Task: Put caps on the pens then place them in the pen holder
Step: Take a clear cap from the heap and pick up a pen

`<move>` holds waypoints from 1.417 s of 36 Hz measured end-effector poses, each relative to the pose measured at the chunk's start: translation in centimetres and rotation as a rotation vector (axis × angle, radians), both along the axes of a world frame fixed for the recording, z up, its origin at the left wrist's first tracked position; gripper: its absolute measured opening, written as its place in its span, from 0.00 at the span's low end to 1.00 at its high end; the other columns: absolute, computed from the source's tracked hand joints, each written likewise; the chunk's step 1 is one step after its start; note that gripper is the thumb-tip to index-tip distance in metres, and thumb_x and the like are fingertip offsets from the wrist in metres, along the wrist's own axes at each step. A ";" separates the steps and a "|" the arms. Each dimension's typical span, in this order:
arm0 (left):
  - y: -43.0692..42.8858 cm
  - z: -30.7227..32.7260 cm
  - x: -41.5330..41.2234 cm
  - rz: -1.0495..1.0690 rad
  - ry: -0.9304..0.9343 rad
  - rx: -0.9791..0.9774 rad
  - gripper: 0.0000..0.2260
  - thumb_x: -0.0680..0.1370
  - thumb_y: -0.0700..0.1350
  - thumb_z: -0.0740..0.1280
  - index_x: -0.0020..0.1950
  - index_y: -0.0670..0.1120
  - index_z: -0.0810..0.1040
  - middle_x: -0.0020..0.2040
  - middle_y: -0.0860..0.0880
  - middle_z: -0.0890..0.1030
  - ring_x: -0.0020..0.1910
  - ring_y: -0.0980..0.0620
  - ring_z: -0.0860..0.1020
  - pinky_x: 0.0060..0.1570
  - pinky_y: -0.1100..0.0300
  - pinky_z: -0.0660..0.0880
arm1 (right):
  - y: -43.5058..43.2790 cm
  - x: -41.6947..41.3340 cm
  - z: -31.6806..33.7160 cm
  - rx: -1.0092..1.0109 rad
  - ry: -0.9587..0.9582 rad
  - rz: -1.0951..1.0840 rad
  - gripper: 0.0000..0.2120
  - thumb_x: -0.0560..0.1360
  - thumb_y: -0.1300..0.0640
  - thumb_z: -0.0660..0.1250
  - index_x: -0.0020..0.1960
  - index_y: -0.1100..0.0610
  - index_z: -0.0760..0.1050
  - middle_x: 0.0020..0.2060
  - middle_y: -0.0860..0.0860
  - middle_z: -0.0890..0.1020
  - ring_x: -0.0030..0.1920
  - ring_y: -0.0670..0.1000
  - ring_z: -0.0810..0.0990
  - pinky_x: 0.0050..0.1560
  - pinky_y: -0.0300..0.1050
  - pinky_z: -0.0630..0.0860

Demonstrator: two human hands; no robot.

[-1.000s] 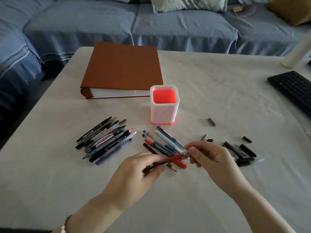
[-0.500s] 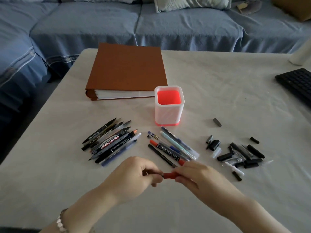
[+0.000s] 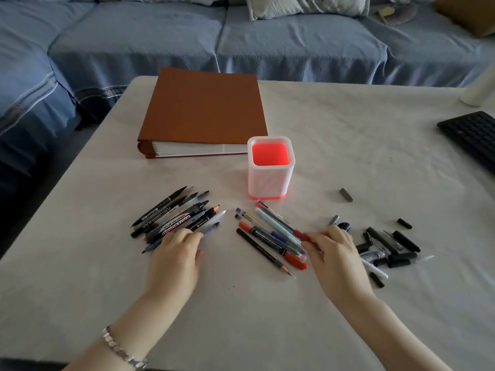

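Note:
The white pen holder (image 3: 268, 183) with a red inside stands mid-table and holds no pens. Left of it lies a pile of uncapped pens and markers (image 3: 171, 218). My left hand (image 3: 175, 257) lies palm down on the near end of that pile, fingertips resting on a bluish pen. A second group of pens (image 3: 267, 234) lies in front of the holder. My right hand (image 3: 333, 254) pinches the red capped pen (image 3: 301, 234) at that group's right edge. Loose black and clear caps (image 3: 388, 249) lie just to the right.
A brown binder (image 3: 203, 111) lies behind the holder to the left. One grey cap (image 3: 346, 195) lies alone to the holder's right. A black keyboard (image 3: 471, 135) and a white cylinder (image 3: 479, 89) sit at the right edge. A blue sofa (image 3: 267, 44) runs behind the table.
The hands have separated after pressing the red cap on. The left hand moved left onto the uncapped pile. The right hand carried the red pen forward to the middle group.

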State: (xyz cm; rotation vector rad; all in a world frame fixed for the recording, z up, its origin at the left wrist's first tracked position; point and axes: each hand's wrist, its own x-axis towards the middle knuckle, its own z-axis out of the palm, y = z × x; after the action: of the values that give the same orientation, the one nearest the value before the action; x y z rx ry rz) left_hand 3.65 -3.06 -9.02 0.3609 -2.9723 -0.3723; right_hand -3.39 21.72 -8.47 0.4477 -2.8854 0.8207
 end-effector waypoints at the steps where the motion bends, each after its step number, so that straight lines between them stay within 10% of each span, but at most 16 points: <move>1: 0.0 -0.1 -0.1 0.015 -0.004 0.006 0.14 0.61 0.33 0.76 0.43 0.40 0.80 0.38 0.43 0.81 0.37 0.39 0.79 0.32 0.51 0.77 | -0.5 -0.2 -0.1 0.007 0.011 0.009 0.05 0.69 0.62 0.71 0.45 0.59 0.82 0.35 0.53 0.76 0.38 0.57 0.76 0.41 0.46 0.72; 10: 1.0 0.8 -0.6 -0.044 -0.061 -0.061 0.12 0.56 0.34 0.78 0.34 0.41 0.79 0.29 0.45 0.78 0.30 0.42 0.77 0.28 0.55 0.75 | -0.8 -0.9 -0.2 0.031 -0.011 0.028 0.07 0.69 0.58 0.71 0.48 0.57 0.81 0.39 0.53 0.79 0.44 0.57 0.77 0.46 0.49 0.73; 16: 3.2 2.0 -0.7 0.018 0.058 0.390 0.05 0.73 0.39 0.68 0.48 0.44 0.78 0.39 0.52 0.74 0.34 0.52 0.76 0.35 0.62 0.72 | 3.9 -1.5 1.2 0.080 -0.045 -0.100 0.07 0.69 0.60 0.70 0.47 0.58 0.81 0.42 0.53 0.80 0.47 0.57 0.77 0.47 0.46 0.70; 30: 5.0 3.8 0.3 -0.002 0.012 0.769 0.10 0.76 0.40 0.64 0.41 0.57 0.74 0.33 0.53 0.77 0.33 0.60 0.73 0.30 0.73 0.69 | 5.7 -3.3 0.5 0.303 -0.248 -0.136 0.24 0.66 0.44 0.71 0.59 0.53 0.75 0.52 0.49 0.78 0.58 0.52 0.70 0.57 0.44 0.65; 35: 4.8 3.6 0.7 0.005 0.027 0.783 0.10 0.75 0.40 0.65 0.42 0.56 0.75 0.35 0.53 0.78 0.35 0.57 0.75 0.33 0.72 0.70 | 4.8 -1.8 1.9 -0.252 -0.271 -0.162 0.15 0.63 0.58 0.75 0.44 0.46 0.73 0.37 0.45 0.77 0.38 0.45 0.75 0.35 0.28 0.69; 43: 5.9 3.8 0.6 -0.022 0.002 0.839 0.06 0.75 0.41 0.65 0.44 0.53 0.77 0.38 0.60 0.78 0.33 0.58 0.73 0.32 0.72 0.69 | 2.5 0.4 3.8 -1.383 -0.953 -0.088 0.28 0.49 0.60 0.82 0.42 0.54 0.69 0.36 0.54 0.84 0.32 0.46 0.81 0.30 0.34 0.75; 51: 6.3 4.6 0.6 -0.050 0.008 0.878 0.07 0.75 0.41 0.64 0.43 0.54 0.77 0.31 0.63 0.77 0.29 0.59 0.71 0.30 0.72 0.67 | 0.7 0.6 4.2 -1.416 -1.008 -0.136 0.14 0.70 0.71 0.62 0.52 0.58 0.71 0.30 0.52 0.80 0.29 0.44 0.78 0.30 0.33 0.75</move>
State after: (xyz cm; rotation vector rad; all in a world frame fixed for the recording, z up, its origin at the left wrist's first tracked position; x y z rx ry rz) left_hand 4.26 3.21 -4.39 0.3453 -2.6280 -1.6626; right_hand -2.81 22.46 -4.27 -0.4446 -1.8361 3.1861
